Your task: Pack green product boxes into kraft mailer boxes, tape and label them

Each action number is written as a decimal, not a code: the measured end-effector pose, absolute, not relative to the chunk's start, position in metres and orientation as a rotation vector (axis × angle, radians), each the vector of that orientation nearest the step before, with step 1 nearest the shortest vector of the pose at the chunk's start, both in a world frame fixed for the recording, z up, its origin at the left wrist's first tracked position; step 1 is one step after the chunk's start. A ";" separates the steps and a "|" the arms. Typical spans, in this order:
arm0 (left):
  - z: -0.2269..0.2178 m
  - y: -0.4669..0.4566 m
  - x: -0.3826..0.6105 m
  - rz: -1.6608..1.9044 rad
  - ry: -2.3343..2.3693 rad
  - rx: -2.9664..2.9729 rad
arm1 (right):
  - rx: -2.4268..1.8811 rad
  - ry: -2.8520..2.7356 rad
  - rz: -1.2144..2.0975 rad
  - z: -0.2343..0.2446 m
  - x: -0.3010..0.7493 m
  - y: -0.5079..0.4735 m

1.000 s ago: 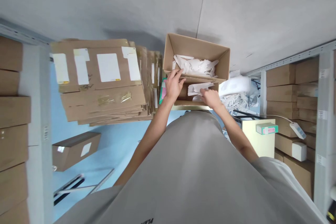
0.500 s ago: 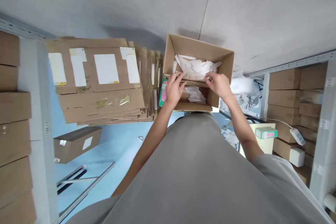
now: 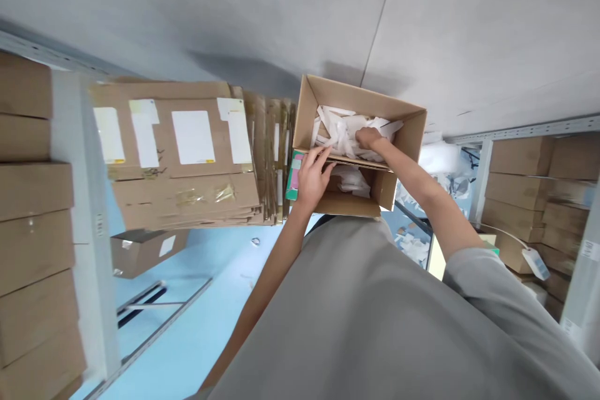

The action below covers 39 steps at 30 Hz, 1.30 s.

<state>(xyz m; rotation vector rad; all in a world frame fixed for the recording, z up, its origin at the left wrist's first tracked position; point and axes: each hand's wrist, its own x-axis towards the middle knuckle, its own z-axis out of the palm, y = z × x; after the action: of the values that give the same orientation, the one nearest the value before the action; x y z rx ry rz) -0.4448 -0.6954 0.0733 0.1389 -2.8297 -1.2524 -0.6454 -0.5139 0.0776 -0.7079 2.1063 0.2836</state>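
- Cardboard box point(image 3: 307, 106), brown and open, at twelve o'clock: right hand point(image 3: 368, 137) closed on white paper strips point(image 3: 338, 128) inside.
- Left hand point(image 3: 312, 174), fingers loose, rests on its near rim.
- Smaller cardboard box point(image 3: 347, 204) nearer holds more; work looks partway.

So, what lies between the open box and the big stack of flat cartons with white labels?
In the head view, more flattened cartons, seen edge-on, and a green and pink packet right beside the open box.
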 end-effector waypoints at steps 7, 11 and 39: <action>0.073 -0.695 -0.449 -1.266 -2.829 0.137 | -0.680 2.403 0.171 0.142 -0.635 -0.491; 0.076 -0.695 -0.450 -1.255 -2.843 0.111 | -0.501 2.621 0.009 0.204 -0.586 -0.462; 0.086 -0.712 -0.350 -1.068 -2.777 0.699 | 0.570 2.696 -0.769 0.146 -0.357 -0.395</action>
<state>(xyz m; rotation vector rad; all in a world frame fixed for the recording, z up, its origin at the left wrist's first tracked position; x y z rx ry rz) -0.3505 -0.7119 0.0861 0.6988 -2.7767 -1.0675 -0.3567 -0.3947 0.1459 0.5701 2.6958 -0.7691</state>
